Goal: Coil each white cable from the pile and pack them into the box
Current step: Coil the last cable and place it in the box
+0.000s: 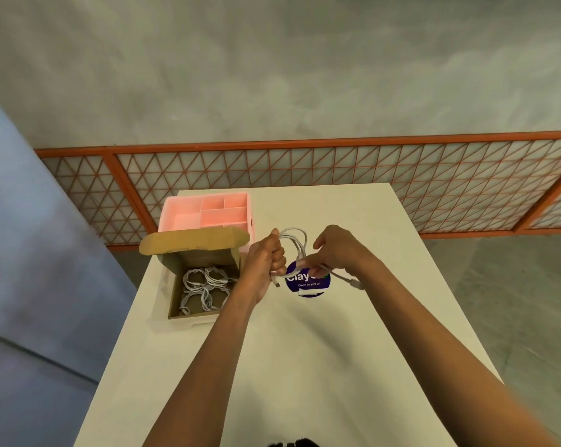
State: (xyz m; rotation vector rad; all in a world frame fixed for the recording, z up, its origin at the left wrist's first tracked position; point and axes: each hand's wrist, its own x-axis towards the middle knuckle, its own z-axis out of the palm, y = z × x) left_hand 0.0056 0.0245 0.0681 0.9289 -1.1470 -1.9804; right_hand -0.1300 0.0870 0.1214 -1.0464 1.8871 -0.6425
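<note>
Both forearms reach over the white table [305, 366]. Left of the purple sticker [308, 283] sits the cardboard box [176, 285], coiled cables [205, 287] inside. Above the sticker, left hand [264, 264] fists the white cable [293, 241] loops; right hand [335, 253] pinches its loose end.

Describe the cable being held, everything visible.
The white cable is thin, smooth and plastic-looking, gathered into a few loose loops held above the table. The left hand has the bundle in a closed grip, with one connector end poking out below the fist. The right hand pinches the free strand, whose tail runs right and ends in a second connector just above the tabletop. It hangs over a round blue sticker, right of the cardboard box.
</note>
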